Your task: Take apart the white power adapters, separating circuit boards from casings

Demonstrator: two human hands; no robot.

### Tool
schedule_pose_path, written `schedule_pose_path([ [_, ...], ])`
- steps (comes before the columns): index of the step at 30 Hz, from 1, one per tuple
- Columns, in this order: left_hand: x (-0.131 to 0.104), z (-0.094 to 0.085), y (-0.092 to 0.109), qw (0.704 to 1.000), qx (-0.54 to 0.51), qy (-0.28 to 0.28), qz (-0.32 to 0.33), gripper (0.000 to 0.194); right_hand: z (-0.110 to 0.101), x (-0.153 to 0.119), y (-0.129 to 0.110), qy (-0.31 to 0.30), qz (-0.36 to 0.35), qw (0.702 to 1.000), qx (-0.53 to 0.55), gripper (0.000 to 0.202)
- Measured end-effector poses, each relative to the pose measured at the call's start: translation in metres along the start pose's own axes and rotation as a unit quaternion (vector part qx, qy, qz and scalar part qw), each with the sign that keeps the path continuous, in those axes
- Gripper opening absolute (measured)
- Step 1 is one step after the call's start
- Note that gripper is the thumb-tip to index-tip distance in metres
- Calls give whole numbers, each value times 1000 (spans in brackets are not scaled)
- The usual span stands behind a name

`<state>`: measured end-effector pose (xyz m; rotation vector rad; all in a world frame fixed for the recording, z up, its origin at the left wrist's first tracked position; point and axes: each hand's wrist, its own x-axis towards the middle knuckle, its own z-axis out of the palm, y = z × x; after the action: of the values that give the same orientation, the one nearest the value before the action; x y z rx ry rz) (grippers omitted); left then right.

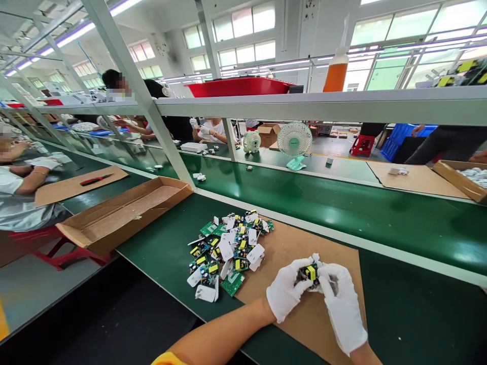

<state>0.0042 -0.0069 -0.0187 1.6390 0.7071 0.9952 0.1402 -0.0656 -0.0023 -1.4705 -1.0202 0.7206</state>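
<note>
Over a brown cardboard sheet (304, 324), both my white-gloved hands meet around a small circuit board (310, 274) with a yellow-wrapped transformer on it. My left hand (286, 289) has its fingers and thumb closed on the board's left side. From the right, my right hand (340, 299) grips it with bent fingers; a white part (315, 258) shows behind the board, mostly covered by the gloves. To the left lies a heap of circuit boards with white plug housings (228, 248), partly on the cardboard.
A long, low cardboard box (125, 213) stands at the left table edge. Behind the white rail runs a green conveyor belt (323, 197) with small parts on it. Above it, a shelf (304, 106) carries a red tray (239, 87) and an orange bottle (336, 71). Co-workers sit at left and beyond.
</note>
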Motion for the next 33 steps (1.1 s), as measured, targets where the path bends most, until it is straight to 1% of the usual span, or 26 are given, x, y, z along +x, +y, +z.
schedule_pose_path([
  [1, -1, 1, 0, 1000, -3, 1, 4, 44, 1, 0, 2, 2, -10, 1000, 0, 27],
  [2, -1, 1, 0, 1000, -3, 2, 6, 44, 1, 0, 3, 2, -4, 1000, 4, 28],
  [5, -3, 2, 0, 1000, 5, 6, 4, 44, 2, 2, 3, 2, 60, 998, 36, 38],
  [6, -3, 3, 0, 1000, 9, 10, 2, 44, 2, 2, 2, 7, 66, 997, 31, 40],
  [7, -4, 3, 1, 1000, 13, 15, -2, 45, 2, 3, 1, 12, 58, 998, 13, 39],
  [9, -5, 4, 2, 1000, 15, 23, -10, 45, 0, 4, 0, 10, 11, 999, -44, 29],
  [10, -5, 5, 3, 1000, 11, 25, -14, 45, -2, 4, -1, -1, -13, 997, -71, 26],
  [12, -5, 5, 4, 999, -6, 29, -24, 45, -5, 5, -1, -30, -49, 993, -105, 25],
  [14, -5, 5, 5, 998, -28, 36, -38, 44, -8, 7, -1, -52, -67, 991, -108, 26],
  [16, -5, 4, 5, 997, -40, 42, -44, 43, -9, 8, -1, -56, -70, 992, -86, 25],
  [18, -5, 3, 6, 998, -33, 39, -34, 43, -10, 9, 0, -57, -37, 996, -61, 24],
  [21, -5, 2, 7, 999, 5, 34, -12, 45, -10, 9, 0, -70, 31, 996, -41, 35],
  [23, -5, 2, 7, 999, 37, 32, -10, 46, -11, 9, 1, -82, 43, 995, -36, 36],
  [26, -8, 2, 5, 997, 69, 34, -12, 46, -10, 8, 3, -87, 23, 995, -40, 28],
  [29, -9, 3, 1, 996, 86, 32, -13, 44, -8, 9, 6, -77, -22, 994, -70, 21],
  [31, -7, 3, -1, 996, 79, 29, -26, 43, -7, 10, 6, -84, -63, 988, -114, 21],
  [33, -3, 1, -1, 997, 46, 35, -54, 39, -7, 12, 5, -99, -97, 977, -163, 26],
])
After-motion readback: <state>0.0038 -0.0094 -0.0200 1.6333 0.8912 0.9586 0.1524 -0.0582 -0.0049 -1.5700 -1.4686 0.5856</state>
